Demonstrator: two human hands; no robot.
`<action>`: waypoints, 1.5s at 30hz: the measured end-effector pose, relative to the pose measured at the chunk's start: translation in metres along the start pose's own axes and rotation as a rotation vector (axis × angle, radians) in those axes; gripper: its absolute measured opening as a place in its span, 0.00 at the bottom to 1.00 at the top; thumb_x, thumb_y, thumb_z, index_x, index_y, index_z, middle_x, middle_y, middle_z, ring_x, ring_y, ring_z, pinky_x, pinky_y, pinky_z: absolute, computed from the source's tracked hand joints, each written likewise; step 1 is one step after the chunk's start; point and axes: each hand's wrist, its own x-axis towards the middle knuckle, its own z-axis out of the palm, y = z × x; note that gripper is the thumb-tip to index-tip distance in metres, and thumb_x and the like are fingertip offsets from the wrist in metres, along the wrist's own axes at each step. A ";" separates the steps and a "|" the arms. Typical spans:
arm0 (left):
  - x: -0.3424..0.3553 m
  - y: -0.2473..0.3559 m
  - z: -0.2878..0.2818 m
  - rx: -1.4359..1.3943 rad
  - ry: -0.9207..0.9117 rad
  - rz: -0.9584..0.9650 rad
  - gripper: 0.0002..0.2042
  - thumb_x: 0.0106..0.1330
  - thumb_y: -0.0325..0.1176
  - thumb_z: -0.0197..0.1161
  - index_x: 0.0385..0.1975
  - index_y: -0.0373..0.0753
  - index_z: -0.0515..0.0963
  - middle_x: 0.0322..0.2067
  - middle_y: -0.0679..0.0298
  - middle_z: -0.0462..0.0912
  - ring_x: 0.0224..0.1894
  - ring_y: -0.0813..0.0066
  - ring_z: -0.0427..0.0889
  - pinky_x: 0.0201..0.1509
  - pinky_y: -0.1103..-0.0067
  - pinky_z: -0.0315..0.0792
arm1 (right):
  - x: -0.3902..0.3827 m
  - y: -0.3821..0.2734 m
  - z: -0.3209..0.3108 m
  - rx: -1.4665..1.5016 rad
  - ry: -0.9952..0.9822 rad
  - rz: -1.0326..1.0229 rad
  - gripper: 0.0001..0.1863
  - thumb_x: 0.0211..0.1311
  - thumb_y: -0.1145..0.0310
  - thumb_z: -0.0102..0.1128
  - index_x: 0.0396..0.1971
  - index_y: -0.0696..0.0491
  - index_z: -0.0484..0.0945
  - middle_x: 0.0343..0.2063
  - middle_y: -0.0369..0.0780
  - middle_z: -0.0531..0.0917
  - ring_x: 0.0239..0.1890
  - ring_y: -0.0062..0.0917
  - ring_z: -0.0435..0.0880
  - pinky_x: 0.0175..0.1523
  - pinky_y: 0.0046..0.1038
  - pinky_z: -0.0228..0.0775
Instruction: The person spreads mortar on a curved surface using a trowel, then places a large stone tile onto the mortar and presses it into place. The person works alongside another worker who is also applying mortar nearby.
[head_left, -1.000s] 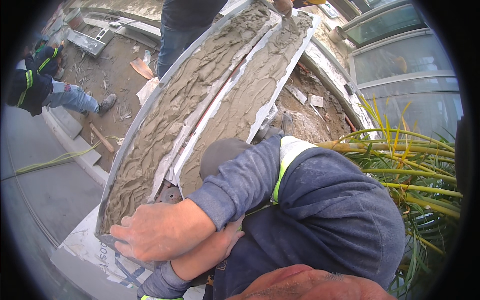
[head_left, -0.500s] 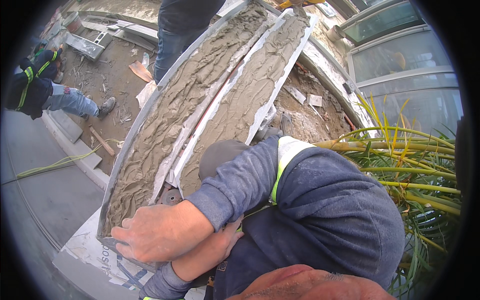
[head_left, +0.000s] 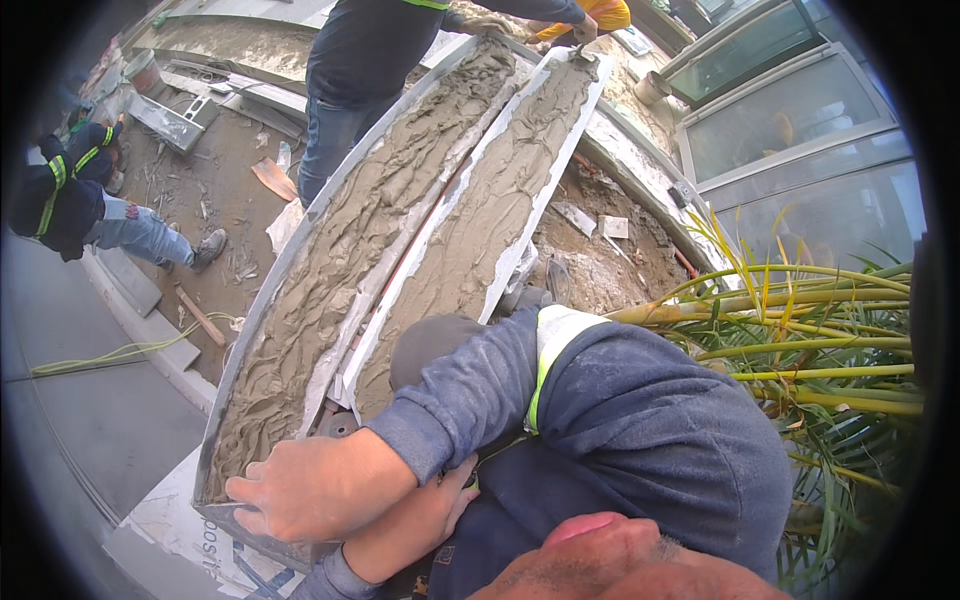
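A long curved panel (head_left: 232,385), spread with wet grey mortar (head_left: 330,300), runs away from me. Beside it on the right lies a narrower white-edged strip (head_left: 585,108), also covered in mortar. My right hand (head_left: 325,488) is closed in a fist over the near end of the wide panel, its fingers curled at the near corner. Whatever it grips is hidden. Crossing beneath that wrist, my left hand (head_left: 420,522) has its fingers bent round by my dark clothing. A small dark and yellow-green thing shows at its fingertips, too hidden to name. A round grey disc (head_left: 342,424) sits near the strips' near ends.
At the far end another person (head_left: 365,55) bends over, hands at the panel and strip ends. Farther left are two more people (head_left: 80,205), a bucket (head_left: 143,72) and a wood stick (head_left: 203,315). Palm stems (head_left: 780,345) and glass panes (head_left: 800,110) stand right.
The view has shifted slightly, so the far end shows more. The other person's torso and hands have come into view there. My hands stay nearly in place.
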 end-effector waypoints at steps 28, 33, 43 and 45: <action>-0.001 0.015 -0.007 -0.090 -0.045 -0.079 0.23 0.68 0.37 0.67 0.62 0.42 0.76 0.46 0.42 0.82 0.53 0.42 0.81 0.58 0.62 0.74 | -0.001 -0.008 0.000 -0.023 0.001 -0.001 0.26 0.56 0.59 0.70 0.46 0.66 0.78 0.45 0.52 0.76 0.38 0.40 0.85 0.35 0.41 0.80; -0.001 0.014 -0.007 -0.051 -0.018 -0.036 0.23 0.68 0.36 0.68 0.62 0.40 0.76 0.47 0.43 0.82 0.53 0.42 0.81 0.58 0.62 0.74 | -0.001 -0.007 0.000 0.000 0.011 -0.006 0.28 0.57 0.56 0.71 0.47 0.66 0.77 0.44 0.52 0.76 0.38 0.41 0.86 0.36 0.41 0.80; -0.001 0.015 -0.009 -0.022 -0.031 -0.053 0.22 0.68 0.37 0.68 0.61 0.40 0.77 0.47 0.44 0.82 0.52 0.43 0.81 0.57 0.62 0.75 | -0.001 -0.007 -0.001 -0.006 0.013 -0.004 0.29 0.58 0.56 0.71 0.48 0.66 0.77 0.46 0.52 0.76 0.39 0.41 0.86 0.38 0.41 0.81; 0.000 0.014 -0.009 -0.036 -0.018 -0.043 0.22 0.68 0.37 0.68 0.61 0.41 0.77 0.46 0.44 0.82 0.52 0.43 0.81 0.57 0.62 0.75 | -0.001 -0.006 -0.001 -0.013 -0.003 -0.004 0.29 0.58 0.56 0.71 0.49 0.66 0.77 0.46 0.52 0.76 0.39 0.41 0.86 0.37 0.41 0.80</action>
